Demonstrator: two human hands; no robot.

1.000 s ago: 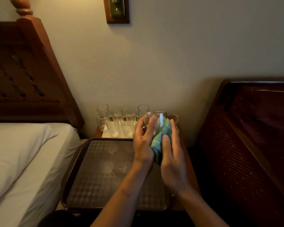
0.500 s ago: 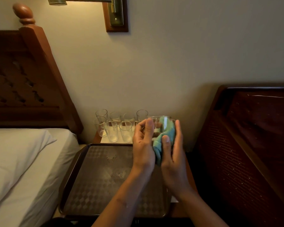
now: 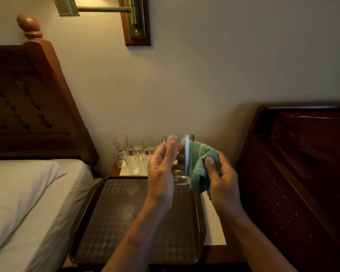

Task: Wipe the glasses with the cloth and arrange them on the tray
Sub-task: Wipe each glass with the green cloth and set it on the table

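Observation:
My left hand (image 3: pixel 161 173) grips a clear drinking glass (image 3: pixel 182 160), upright, above the far right part of the tray. My right hand (image 3: pixel 220 177) holds a bunched green cloth (image 3: pixel 199 163) just to the right of the glass, touching its side. The dark brown tray (image 3: pixel 110 228) with a diamond pattern lies on the nightstand below my arms, with nothing standing on it. Several more clear glasses (image 3: pixel 133 160) stand in a cluster behind the tray against the wall, partly hidden by my left hand.
A bed with a white pillow (image 3: pixel 18 185) and a carved wooden headboard (image 3: pixel 28 107) lies at the left. A dark wooden headboard (image 3: pixel 302 173) stands at the right. A brass wall lamp (image 3: pixel 98 8) hangs above. White paper (image 3: pixel 212 222) lies on the nightstand right of the tray.
My hands have drawn slightly apart: the cloth has come off the glass's near side and sits to its right. The view has tilted upward, showing more of the lamp.

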